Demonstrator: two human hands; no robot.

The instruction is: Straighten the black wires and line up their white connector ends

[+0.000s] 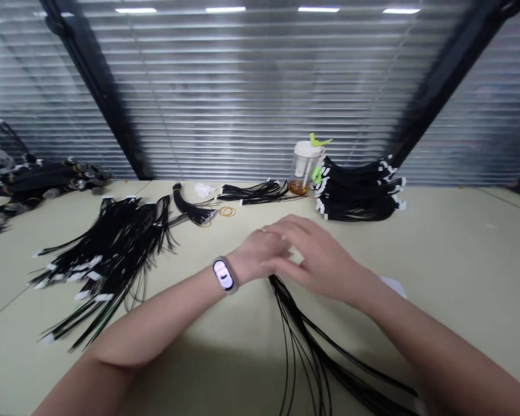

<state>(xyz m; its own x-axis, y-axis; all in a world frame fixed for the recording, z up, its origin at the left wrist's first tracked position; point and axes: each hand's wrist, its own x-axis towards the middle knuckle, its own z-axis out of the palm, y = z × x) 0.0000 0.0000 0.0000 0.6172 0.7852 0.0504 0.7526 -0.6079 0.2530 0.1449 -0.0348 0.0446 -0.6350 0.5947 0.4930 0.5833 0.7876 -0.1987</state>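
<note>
My left hand (260, 254), with a smart band (223, 274) on its wrist, is closed around the upper end of a bundle of thin black cables (305, 329). The loose cables fan out from under the hands toward the lower right, past the front of the view. Over the left hand curls my right hand (309, 254), its fingertips and thumb bent in against the left fingers. Whatever its fingertips pinch, if anything, is hidden and a little blurred. The gripped cable end is also covered by the hands.
Black cables with white connectors (108, 248) lie spread at left. Behind the hands are a tied cable bundle (190, 205), yellow rubber bands (227, 211), a smaller cable group (255, 190), a lidded cup (302, 167) and stacked cable bundles (359, 193). Blinds (242, 86) stand behind the table.
</note>
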